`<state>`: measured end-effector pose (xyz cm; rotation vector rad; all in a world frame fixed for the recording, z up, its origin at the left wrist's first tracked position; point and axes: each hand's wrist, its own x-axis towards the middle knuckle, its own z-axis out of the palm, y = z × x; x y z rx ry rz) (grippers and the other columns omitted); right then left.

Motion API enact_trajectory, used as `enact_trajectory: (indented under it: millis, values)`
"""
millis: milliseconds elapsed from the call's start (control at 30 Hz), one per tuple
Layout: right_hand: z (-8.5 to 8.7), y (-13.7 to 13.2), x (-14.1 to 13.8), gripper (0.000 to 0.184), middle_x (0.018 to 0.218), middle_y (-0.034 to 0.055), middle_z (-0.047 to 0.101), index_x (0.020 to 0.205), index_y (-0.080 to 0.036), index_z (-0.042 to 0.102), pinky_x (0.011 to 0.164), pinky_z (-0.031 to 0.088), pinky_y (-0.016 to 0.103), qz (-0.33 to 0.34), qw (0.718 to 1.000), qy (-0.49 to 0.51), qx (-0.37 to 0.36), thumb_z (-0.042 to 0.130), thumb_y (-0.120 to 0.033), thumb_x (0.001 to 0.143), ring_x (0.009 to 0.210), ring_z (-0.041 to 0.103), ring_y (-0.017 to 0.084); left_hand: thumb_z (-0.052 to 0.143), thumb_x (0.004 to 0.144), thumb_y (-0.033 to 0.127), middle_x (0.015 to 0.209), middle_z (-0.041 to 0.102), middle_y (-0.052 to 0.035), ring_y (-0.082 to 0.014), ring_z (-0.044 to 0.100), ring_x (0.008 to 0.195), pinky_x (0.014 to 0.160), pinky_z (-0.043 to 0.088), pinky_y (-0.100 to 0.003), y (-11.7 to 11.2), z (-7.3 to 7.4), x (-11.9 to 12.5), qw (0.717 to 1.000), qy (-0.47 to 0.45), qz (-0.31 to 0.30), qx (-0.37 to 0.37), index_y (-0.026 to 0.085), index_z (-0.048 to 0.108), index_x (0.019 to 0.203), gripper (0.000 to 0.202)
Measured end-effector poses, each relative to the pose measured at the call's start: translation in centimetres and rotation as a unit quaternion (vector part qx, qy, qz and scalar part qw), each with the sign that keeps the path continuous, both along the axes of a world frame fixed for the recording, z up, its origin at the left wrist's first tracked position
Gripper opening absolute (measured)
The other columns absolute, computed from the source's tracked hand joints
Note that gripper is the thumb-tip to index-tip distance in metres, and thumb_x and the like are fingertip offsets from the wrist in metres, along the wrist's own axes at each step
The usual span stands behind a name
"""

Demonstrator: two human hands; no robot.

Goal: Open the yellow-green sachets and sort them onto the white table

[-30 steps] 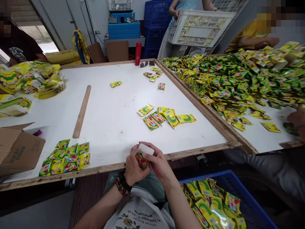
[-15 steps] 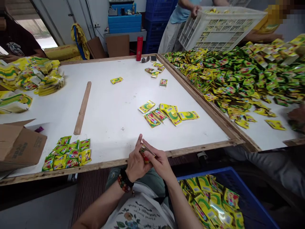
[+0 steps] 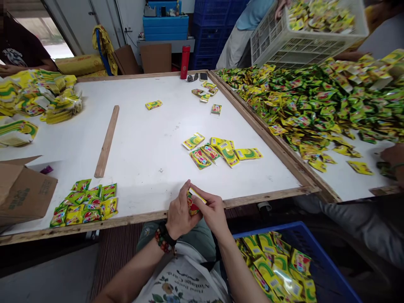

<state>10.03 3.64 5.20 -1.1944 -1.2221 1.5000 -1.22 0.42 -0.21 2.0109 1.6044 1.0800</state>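
My left hand and my right hand meet at the near edge of the white table, both closed on a small stack of yellow-green sachets held upright between them. Several loose sachets lie on the table a little beyond my hands. A neat batch of sachets sits at the near left edge. A blue crate holding more sachets stands by my right knee.
A wooden stick lies left of centre, a cardboard box at the far left. A big sachet heap covers the right table, where a person tilts a white basket. Another person's hand rests at right. A red bottle stands at the back.
The white back of the stack has turned away and my hands now press the sachets upright. The person at the back has lifted and tilted the white basket higher.
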Motion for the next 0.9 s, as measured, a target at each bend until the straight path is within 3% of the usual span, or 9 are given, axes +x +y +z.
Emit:
enact_trajectory:
  millis: [167, 333, 467, 600, 667, 700, 767, 800, 900]
  values:
    - [0.0, -0.3, 0.5, 0.039, 0.116, 0.0039, 0.072, 0.117, -0.022, 0.068, 0.102, 0.045, 0.048, 0.034, 0.999, -0.002, 0.001, 0.063, -0.038, 0.082, 0.11, 0.065, 0.029, 0.055, 0.083, 0.034, 0.145, 0.043, -0.0204, -0.0291, 0.058, 0.12, 0.09, 0.055, -0.042, -0.1, 0.1, 0.0, 1.0, -0.004, 0.002, -0.008, 0.015, 0.013, 0.147, 0.079]
    - [-0.2, -1.3, 0.2, 0.05, 0.137, 0.0054, 0.058, 0.138, -0.026, 0.049, 0.108, 0.039, 0.042, 0.092, 0.984, -0.1, 0.116, 0.057, -0.032, 0.089, 0.126, 0.054, 0.025, 0.051, 0.084, 0.032, 0.14, 0.047, -0.0195, -0.0288, 0.06, 0.114, 0.088, 0.054, -0.043, -0.2, -0.3, -0.1, 0.999, -0.039, 0.019, -0.023, 0.015, 0.019, 0.145, 0.071]
    - [-0.2, -2.1, 0.1, 0.047, 0.13, 0.0067, 0.064, 0.141, -0.028, 0.045, 0.099, 0.047, 0.038, 0.105, 0.97, -0.152, 0.16, 0.047, -0.028, 0.094, 0.116, 0.061, 0.023, 0.051, 0.083, 0.028, 0.134, 0.052, -0.0173, -0.0289, 0.059, 0.115, 0.09, 0.053, -0.044, -0.1, -0.3, -0.2, 0.999, -0.03, -0.003, -0.02, 0.016, 0.026, 0.142, 0.065]
    - [0.4, -3.9, 5.1, 0.039, 0.113, 0.008, 0.073, 0.13, -0.027, 0.06, 0.083, 0.055, 0.035, 0.1, 0.947, -0.26, 0.162, 0.044, -0.034, 0.094, 0.097, 0.07, 0.024, 0.061, 0.079, 0.046, 0.132, 0.053, -0.0152, -0.0278, 0.06, 0.109, 0.086, 0.053, -0.041, -0.4, 0.4, -0.6, 0.996, -0.045, -0.076, -0.011, 0.018, 0.033, 0.138, 0.071]
    - [0.4, -4.5, 9.2, 0.037, 0.107, 0.0104, 0.075, 0.118, -0.026, 0.07, 0.077, 0.056, 0.038, 0.055, 0.91, -0.386, 0.14, 0.046, -0.039, 0.092, 0.092, 0.071, 0.028, 0.057, 0.082, 0.051, 0.116, 0.06, -0.012, -0.0229, 0.063, 0.09, 0.074, 0.054, -0.036, -0.5, 0.7, -0.8, 0.995, -0.067, -0.074, -0.022, 0.018, 0.041, 0.131, 0.061]
    - [0.2, -4.3, 11.1, 0.037, 0.106, 0.013, 0.075, 0.113, -0.025, 0.072, 0.075, 0.056, 0.041, 0.028, 0.878, -0.46, 0.132, 0.05, -0.043, 0.089, 0.093, 0.071, 0.032, 0.053, 0.086, 0.049, 0.105, 0.063, -0.0094, -0.0199, 0.062, 0.08, 0.069, 0.053, -0.033, -0.5, 0.9, -0.9, 0.995, -0.079, -0.06, -0.03, 0.019, 0.045, 0.127, 0.051]
    - [-0.4, -2.9, 13.4, 0.045, 0.115, 0.0181, 0.07, 0.117, -0.02, 0.07, 0.08, 0.054, 0.047, -0.003, 0.821, -0.554, 0.142, 0.058, -0.046, 0.082, 0.107, 0.065, 0.039, 0.047, 0.092, 0.039, 0.086, 0.061, -0.0043, -0.0159, 0.058, 0.067, 0.063, 0.049, -0.029, -0.5, 1.1, -0.8, 0.994, -0.097, -0.03, -0.044, 0.019, 0.052, 0.118, 0.033]
    - [-0.9, -1.5, 13.6, 0.049, 0.121, 0.0192, 0.067, 0.121, -0.017, 0.067, 0.085, 0.052, 0.047, -0.001, 0.807, -0.571, 0.151, 0.06, -0.045, 0.081, 0.113, 0.062, 0.039, 0.044, 0.093, 0.034, 0.081, 0.06, -0.003, -0.0148, 0.057, 0.065, 0.062, 0.048, -0.027, -0.4, 1.1, -0.7, 0.993, -0.103, -0.02, -0.046, 0.019, 0.055, 0.113, 0.027]
    - [-2.1, 5.0, 11.1, 0.04, 0.116, 0.0164, 0.07, 0.122, -0.012, 0.065, 0.091, 0.049, 0.037, 0.015, 0.811, -0.566, 0.15, 0.053, -0.03, 0.088, 0.109, 0.065, 0.028, 0.041, 0.095, 0.025, 0.081, 0.061, -0.0027, -0.0134, 0.057, 0.065, 0.063, 0.047, -0.025, -0.1, 1.0, -0.3, 0.993, -0.112, 0.002, -0.034, 0.019, 0.058, 0.104, 0.02]
